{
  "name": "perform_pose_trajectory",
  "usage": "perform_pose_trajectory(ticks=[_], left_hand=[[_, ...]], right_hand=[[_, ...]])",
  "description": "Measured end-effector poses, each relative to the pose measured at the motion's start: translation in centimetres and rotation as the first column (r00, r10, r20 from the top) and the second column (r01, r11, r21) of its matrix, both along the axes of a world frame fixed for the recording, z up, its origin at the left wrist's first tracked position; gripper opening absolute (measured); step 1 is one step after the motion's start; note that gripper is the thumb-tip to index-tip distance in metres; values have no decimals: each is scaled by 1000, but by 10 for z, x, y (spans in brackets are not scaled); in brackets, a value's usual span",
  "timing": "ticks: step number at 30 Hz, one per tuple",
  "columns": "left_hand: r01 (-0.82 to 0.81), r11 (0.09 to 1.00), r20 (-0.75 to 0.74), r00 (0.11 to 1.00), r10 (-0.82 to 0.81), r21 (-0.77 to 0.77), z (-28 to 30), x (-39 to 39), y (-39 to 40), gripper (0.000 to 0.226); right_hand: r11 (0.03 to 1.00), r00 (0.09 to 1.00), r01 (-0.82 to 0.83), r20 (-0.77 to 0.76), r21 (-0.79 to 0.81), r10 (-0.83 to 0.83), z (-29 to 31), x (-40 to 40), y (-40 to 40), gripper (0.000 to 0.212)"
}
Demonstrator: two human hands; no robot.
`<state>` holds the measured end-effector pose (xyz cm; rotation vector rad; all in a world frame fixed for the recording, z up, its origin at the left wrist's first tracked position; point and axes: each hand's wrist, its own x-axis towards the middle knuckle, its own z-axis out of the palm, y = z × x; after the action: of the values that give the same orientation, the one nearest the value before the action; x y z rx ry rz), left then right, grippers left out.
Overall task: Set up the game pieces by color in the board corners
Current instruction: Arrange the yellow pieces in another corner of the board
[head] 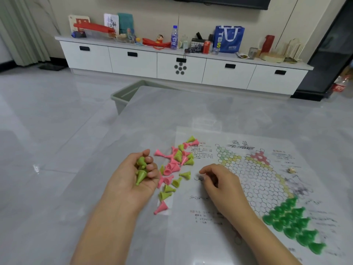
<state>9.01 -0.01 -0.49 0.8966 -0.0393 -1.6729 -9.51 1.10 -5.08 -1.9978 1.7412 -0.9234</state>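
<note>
Pink and lime pieces [176,165] lie beside board [256,175].

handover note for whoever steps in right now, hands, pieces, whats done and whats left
Left hand: palm up, fingers curled round several lime pieces.
Right hand: on the board sheet, fingers curled; whether it holds anything is unclear.
Done: dark green pieces fill the near right corner.
Left: loose pile of pink and lime pieces lies beside the board's left edge, unsorted; the other corners are unfilled.
</note>
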Motion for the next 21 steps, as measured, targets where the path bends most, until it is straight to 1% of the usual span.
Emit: perform_pose_trajectory(ticks=[3,6,8,9,12,14,16,18,20,21], left_hand=[[0,1000,11,1000,0,1,0,1,-4,18],[-7,1000,21,1000,7,-2,1,4,-8,19],[-11,1000,32,999,11,-1,0,5,-10,19],[-13,1000,36,999,13,0,-1,6,-10,19],[-24,1000,43,999,24,1,-2,12,-11,20],[-37,999,43,998,37,-3,-2,17,-14,20],[-49,999,52,997,49,-4,-1,21,-16,20],[-52,999,58,997,52,0,-2,22,-18,20],[-44,999,60,997,44,12,-1,20,-17,21],[-39,999,56,998,38,14,-1,18,-15,20]], right_hand=[[1000,1000,-7,-4,-29,7,2,4,2,6],[999,1000,-5,-31,-54,3,4,18,3,16],[995,997,-41,-66,-91,36,7,28,0,11],[993,995,-60,-90,-102,51,7,31,-3,7],[990,980,-103,-180,-101,84,5,31,-11,21],[987,954,-147,-272,-64,125,4,28,-14,25],[980,923,-195,-342,-28,174,3,26,-15,24],[977,902,-211,-390,-26,184,5,25,-15,19],[981,918,-193,-359,-33,169,8,21,-12,16],[985,943,-167,-296,-34,149,9,18,-8,14]])
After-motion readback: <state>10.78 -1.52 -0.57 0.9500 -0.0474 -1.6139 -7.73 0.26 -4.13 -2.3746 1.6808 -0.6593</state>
